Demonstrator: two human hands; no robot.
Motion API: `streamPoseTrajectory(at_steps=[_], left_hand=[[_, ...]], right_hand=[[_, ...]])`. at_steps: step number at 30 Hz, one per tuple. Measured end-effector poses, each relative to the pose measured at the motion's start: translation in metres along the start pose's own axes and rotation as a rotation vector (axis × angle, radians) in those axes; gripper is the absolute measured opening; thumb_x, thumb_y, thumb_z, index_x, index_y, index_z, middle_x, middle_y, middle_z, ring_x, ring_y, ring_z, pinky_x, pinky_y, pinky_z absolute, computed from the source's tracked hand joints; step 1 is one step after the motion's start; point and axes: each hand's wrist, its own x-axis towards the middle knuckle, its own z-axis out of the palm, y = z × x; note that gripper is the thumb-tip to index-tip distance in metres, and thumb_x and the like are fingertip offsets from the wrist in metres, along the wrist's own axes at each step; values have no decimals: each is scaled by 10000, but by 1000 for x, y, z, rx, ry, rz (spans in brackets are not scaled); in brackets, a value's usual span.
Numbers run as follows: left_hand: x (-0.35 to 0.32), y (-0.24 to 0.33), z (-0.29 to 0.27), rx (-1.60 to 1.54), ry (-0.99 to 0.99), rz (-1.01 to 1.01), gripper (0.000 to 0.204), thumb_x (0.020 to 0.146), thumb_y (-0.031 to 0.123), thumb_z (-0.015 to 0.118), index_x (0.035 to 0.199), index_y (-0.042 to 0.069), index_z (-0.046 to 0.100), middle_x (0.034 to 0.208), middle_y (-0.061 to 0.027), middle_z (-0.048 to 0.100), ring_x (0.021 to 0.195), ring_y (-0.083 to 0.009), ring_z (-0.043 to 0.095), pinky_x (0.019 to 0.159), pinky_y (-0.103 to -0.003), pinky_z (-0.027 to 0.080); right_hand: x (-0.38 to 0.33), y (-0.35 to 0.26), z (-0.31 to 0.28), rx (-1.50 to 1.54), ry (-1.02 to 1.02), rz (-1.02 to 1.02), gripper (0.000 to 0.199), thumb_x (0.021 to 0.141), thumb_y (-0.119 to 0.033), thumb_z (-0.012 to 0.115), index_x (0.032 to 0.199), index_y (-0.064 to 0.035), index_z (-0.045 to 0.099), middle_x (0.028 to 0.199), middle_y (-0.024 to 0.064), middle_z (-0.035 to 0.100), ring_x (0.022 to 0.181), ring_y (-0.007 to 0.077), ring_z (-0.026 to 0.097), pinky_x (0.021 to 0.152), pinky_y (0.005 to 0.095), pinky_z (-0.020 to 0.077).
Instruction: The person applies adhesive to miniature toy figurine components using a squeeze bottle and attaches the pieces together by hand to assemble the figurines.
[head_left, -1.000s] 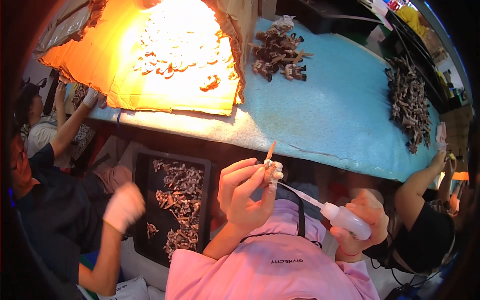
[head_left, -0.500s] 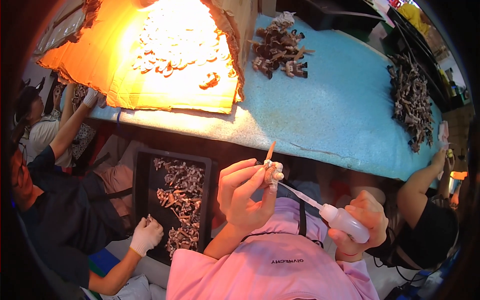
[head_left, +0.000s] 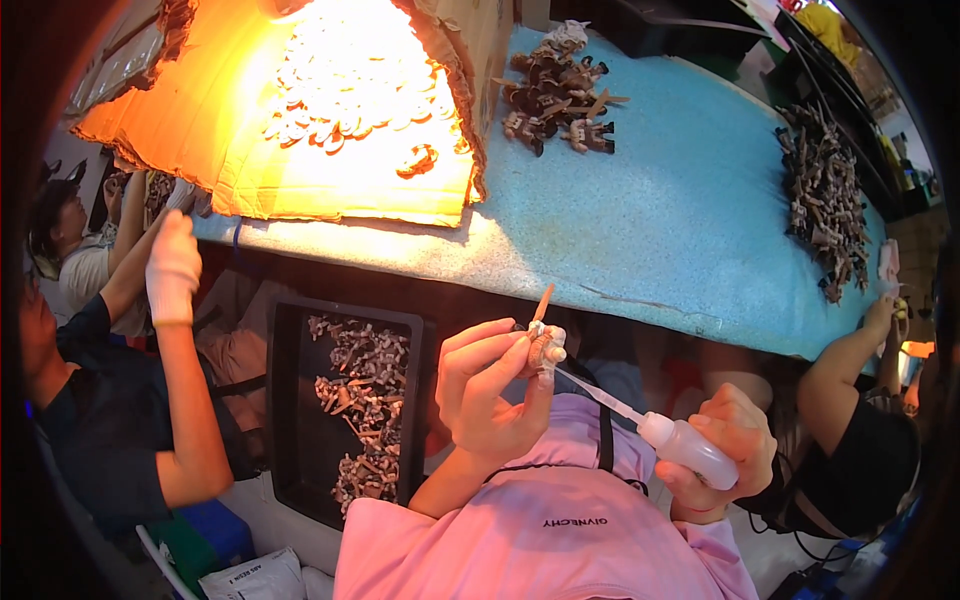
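A small toy figurine (head_left: 544, 352) with a pointed orange-brown piece sticking up from it is pinched between the thumb and fingers of my left hand (head_left: 482, 388). My right hand (head_left: 738, 440) is wrapped round a whitish translucent squeeze bottle (head_left: 690, 452), tilted with its spout toward the left. The long thin nozzle reaches the figurine's lower side; whether its tip touches is too small to tell. Both hands are in front of my chest, just off the near edge of the blue-covered table (head_left: 660, 230).
Figurine piles lie at the table's back (head_left: 560, 95) and right (head_left: 825, 205). Under bright light, a cardboard box (head_left: 240, 170) holds many small parts. A black tray (head_left: 290, 420) of figurines is at my left. Co-workers sit on both sides; one raises a gloved hand (head_left: 173, 265).
The left co-worker's gloved hand has gone from the black tray up toward the table edge. My own hands, the figurine and the bottle have hardly moved.
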Motion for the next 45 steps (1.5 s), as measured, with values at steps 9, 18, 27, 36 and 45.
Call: streamPoseTrajectory(at_steps=[9,18,27,36,45], left_hand=[[-1,-1,6,-107,70,-44,276,691,-61,671,938,-3,563,866,-112,562,809,-253,607,556,-233,523],[-2,1,8,-214,111,-71,248,700,-55,673,912,-48,545,863,-155,526,777,-304,618,635,-315,556],[-6,2,11,-336,140,-44,182,765,38,644,888,-67,559,917,-187,487,785,-332,609,719,-431,556],[-6,2,10,-341,153,-46,178,762,45,644,880,-65,569,910,-180,485,794,-346,609,732,-422,552],[-6,2,9,-338,155,-55,186,759,63,656,893,-40,579,909,-168,492,818,-361,606,713,-407,553]], right_hand=[[0,-1,-2,13,-22,44,446,524,-166,836,822,9,554,522,42,496,396,153,412,358,246,285],[-14,7,-2,80,158,88,454,580,-265,804,825,21,551,504,58,479,384,161,396,370,262,287],[-18,3,-1,30,160,112,516,652,-450,737,783,-24,478,523,19,457,423,114,360,414,250,258],[-8,1,-8,76,40,51,469,513,-229,839,816,-1,563,507,39,473,385,161,393,357,263,283],[-7,1,-8,66,27,7,471,544,-248,832,831,1,554,487,35,454,376,150,389,345,253,268]])
